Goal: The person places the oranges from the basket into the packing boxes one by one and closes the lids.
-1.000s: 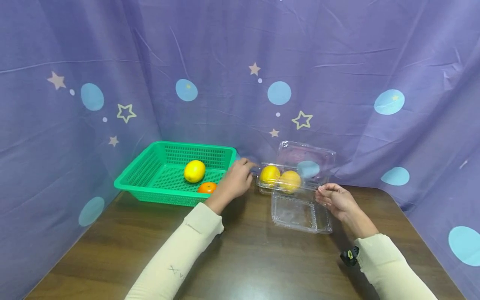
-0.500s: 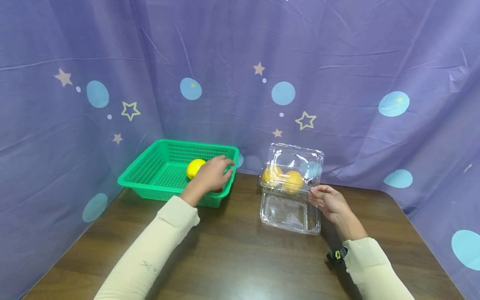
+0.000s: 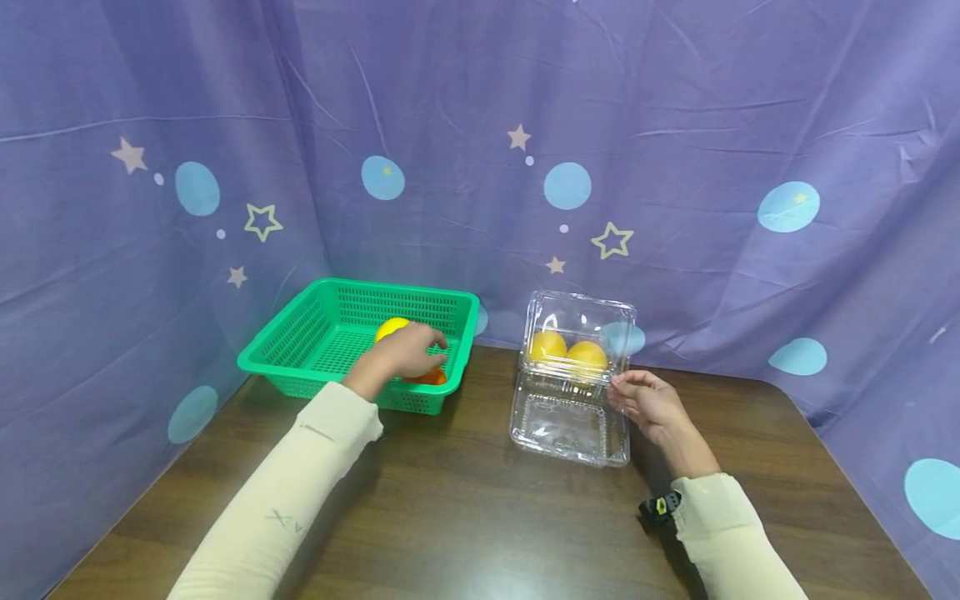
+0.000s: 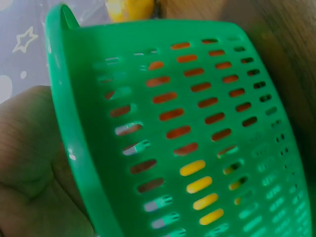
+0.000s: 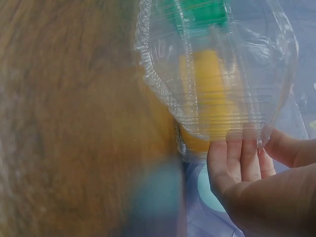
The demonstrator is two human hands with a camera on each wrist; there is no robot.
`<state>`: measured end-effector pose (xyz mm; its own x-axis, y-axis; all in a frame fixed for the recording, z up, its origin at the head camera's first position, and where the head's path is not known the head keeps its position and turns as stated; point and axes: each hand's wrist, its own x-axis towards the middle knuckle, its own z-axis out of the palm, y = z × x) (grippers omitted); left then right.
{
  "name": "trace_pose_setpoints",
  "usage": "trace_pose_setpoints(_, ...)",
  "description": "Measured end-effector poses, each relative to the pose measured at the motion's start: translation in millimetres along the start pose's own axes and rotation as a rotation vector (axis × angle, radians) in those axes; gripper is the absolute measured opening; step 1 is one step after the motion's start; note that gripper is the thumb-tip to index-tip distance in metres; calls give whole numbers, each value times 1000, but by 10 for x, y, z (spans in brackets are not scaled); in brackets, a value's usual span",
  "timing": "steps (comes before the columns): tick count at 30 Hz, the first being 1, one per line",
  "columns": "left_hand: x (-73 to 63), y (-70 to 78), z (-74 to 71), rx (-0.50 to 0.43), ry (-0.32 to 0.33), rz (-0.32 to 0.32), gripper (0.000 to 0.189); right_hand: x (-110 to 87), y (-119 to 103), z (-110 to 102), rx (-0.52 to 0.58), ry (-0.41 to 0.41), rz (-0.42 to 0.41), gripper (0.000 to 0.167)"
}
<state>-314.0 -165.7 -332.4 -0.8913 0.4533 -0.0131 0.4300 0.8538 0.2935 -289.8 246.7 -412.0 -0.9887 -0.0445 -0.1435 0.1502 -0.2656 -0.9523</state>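
My left hand reaches into the green basket, fingers spread just above an orange citrus fruit. Whether they touch it I cannot tell. A lemon-like yellow fruit lies beside that hand, partly covered by it. In the left wrist view the basket wall hides my fingertips. My right hand pinches the right edge of a clear plastic clamshell container, near its fold. Its lid stands raised, and its base lies on the table.
Behind the raised lid, two yellow fruits show through, seemingly in another clear container at the back. The brown wooden table meets a purple patterned curtain behind and at both sides.
My left hand has moved left from beside the fruit container into the basket. My right hand has drawn the clamshell leftward, so its lid now stands in front of the two yellow fruits.
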Motion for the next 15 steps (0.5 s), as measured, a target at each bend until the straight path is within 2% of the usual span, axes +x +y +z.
trace_pose_setpoints(4,24,-74,-1,-26,-78,-15,42,-2,4,4,-11,5,3,14)
trace_pose_setpoints(7,43,-118,-1,-50,-164,-53,50,-10,14,17,-35,13,5,13)
trace_pose_setpoints(10,55,-153,2,-30,-234,-73,54,-15,28,31,-53,32,5,13)
trace_pose_setpoints(15,75,-202,22,14,-273,-73,48,-8,47,40,-64,45,-2,12)
